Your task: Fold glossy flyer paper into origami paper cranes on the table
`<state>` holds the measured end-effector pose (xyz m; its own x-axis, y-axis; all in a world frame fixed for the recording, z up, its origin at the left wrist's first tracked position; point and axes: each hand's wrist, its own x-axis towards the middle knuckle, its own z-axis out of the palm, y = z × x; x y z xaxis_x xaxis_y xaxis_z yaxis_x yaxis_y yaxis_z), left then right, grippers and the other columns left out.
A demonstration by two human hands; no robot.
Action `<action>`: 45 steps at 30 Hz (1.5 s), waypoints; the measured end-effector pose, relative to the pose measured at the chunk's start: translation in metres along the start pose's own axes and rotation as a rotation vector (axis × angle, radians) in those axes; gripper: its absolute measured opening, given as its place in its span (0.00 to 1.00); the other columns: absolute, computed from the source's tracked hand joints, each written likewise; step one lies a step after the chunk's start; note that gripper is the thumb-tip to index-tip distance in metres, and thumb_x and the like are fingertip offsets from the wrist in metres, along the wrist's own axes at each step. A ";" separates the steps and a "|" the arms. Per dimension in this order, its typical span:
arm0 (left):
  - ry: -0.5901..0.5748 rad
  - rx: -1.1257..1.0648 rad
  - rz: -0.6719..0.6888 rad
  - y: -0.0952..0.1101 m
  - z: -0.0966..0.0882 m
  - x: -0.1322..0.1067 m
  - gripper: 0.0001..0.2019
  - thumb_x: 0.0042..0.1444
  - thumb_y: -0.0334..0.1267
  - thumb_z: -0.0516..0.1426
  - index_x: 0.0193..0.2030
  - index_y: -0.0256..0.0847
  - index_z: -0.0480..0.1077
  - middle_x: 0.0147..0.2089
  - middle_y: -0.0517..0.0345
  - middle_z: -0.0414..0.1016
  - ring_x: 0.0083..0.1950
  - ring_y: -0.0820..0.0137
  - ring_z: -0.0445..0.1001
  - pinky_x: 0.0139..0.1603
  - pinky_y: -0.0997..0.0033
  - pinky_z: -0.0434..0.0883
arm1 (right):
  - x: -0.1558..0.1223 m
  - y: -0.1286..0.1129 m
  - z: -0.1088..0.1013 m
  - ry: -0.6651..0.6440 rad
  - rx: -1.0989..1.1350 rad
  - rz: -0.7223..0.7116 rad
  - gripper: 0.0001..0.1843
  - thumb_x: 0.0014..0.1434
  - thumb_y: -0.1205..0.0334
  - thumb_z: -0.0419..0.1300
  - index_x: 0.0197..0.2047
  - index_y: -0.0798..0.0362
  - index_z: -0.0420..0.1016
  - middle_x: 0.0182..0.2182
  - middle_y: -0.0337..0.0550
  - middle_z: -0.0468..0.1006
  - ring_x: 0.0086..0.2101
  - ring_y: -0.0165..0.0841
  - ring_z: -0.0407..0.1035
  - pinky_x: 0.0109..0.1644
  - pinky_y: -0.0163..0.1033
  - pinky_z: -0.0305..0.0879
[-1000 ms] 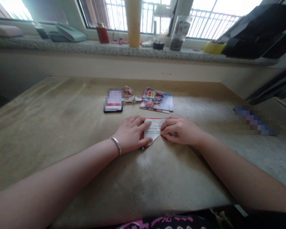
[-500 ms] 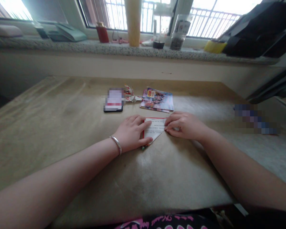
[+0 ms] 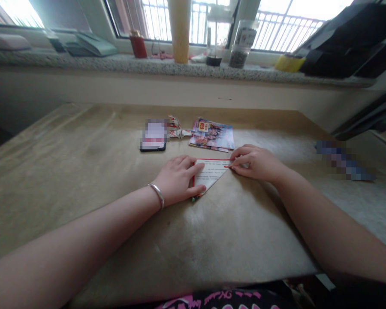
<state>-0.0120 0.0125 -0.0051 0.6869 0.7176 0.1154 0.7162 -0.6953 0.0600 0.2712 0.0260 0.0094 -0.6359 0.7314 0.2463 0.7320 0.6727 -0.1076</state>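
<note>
A white paper with red edges and printed text (image 3: pixel 210 174), folded into a triangle, lies flat on the wooden table (image 3: pixel 83 171). My left hand (image 3: pixel 176 178), with a silver bracelet at the wrist, lies spread on the paper's left part and holds it down. My right hand (image 3: pixel 255 163) has its fingers curled, with the fingertips pressed on the paper's far right corner.
Behind the paper lie a phone (image 3: pixel 153 136), a crumpled folded paper piece (image 3: pixel 176 128) and a stack of colourful leaflets (image 3: pixel 212 135). A blurred object (image 3: pixel 342 161) lies at the right. Jars, a red cup and a yellow cylinder stand on the window sill (image 3: pixel 180 66).
My right hand has slid to the right and away along the folded edge, from the paper's middle to its right corner. My left hand has stayed in place.
</note>
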 end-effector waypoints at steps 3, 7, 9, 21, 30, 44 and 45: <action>-0.001 0.006 -0.003 0.000 0.000 0.000 0.31 0.56 0.59 0.50 0.62 0.45 0.60 0.61 0.49 0.62 0.61 0.56 0.59 0.62 0.56 0.56 | -0.002 0.005 0.000 0.001 0.004 0.035 0.09 0.57 0.59 0.59 0.34 0.46 0.81 0.39 0.41 0.79 0.38 0.34 0.71 0.41 0.39 0.66; -0.002 0.017 0.002 0.001 -0.001 0.000 0.31 0.56 0.59 0.49 0.62 0.44 0.60 0.60 0.49 0.63 0.61 0.56 0.59 0.62 0.57 0.57 | -0.003 0.009 0.001 -0.027 0.000 0.055 0.10 0.58 0.57 0.57 0.35 0.46 0.81 0.40 0.41 0.79 0.38 0.33 0.72 0.40 0.37 0.66; -0.004 0.016 0.004 0.001 -0.002 -0.001 0.31 0.57 0.59 0.49 0.62 0.43 0.60 0.60 0.49 0.63 0.61 0.56 0.60 0.62 0.57 0.57 | -0.004 0.011 0.000 -0.038 -0.009 0.057 0.11 0.59 0.57 0.57 0.35 0.47 0.81 0.39 0.41 0.80 0.38 0.33 0.72 0.39 0.37 0.66; 0.003 0.020 0.003 0.000 0.000 -0.001 0.31 0.56 0.59 0.49 0.62 0.45 0.61 0.60 0.50 0.63 0.61 0.56 0.59 0.62 0.57 0.57 | -0.005 0.020 0.001 -0.026 -0.061 0.094 0.12 0.58 0.57 0.56 0.32 0.47 0.81 0.37 0.40 0.80 0.35 0.32 0.73 0.34 0.36 0.63; -0.004 0.006 -0.006 0.001 -0.002 -0.001 0.31 0.56 0.59 0.50 0.62 0.44 0.60 0.61 0.49 0.63 0.62 0.56 0.59 0.62 0.56 0.57 | -0.006 0.017 0.000 -0.002 -0.085 0.176 0.11 0.57 0.58 0.56 0.30 0.49 0.79 0.36 0.41 0.80 0.34 0.33 0.73 0.32 0.37 0.63; 0.011 -0.046 0.011 -0.001 0.001 0.000 0.31 0.56 0.58 0.51 0.61 0.43 0.62 0.60 0.49 0.63 0.60 0.56 0.59 0.63 0.55 0.56 | 0.002 -0.004 0.018 0.088 0.232 -0.108 0.08 0.57 0.61 0.59 0.39 0.50 0.77 0.43 0.45 0.77 0.43 0.35 0.70 0.49 0.42 0.67; 0.009 -0.055 0.008 -0.001 0.001 0.000 0.31 0.56 0.58 0.51 0.61 0.43 0.61 0.60 0.48 0.62 0.60 0.56 0.59 0.63 0.54 0.56 | 0.003 -0.008 0.019 0.072 0.238 -0.114 0.08 0.58 0.61 0.59 0.40 0.50 0.78 0.43 0.45 0.77 0.43 0.34 0.71 0.49 0.41 0.67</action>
<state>-0.0123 0.0131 -0.0057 0.6912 0.7118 0.1246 0.7028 -0.7023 0.1131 0.2591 0.0248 -0.0072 -0.6861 0.6450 0.3366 0.5728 0.7641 -0.2968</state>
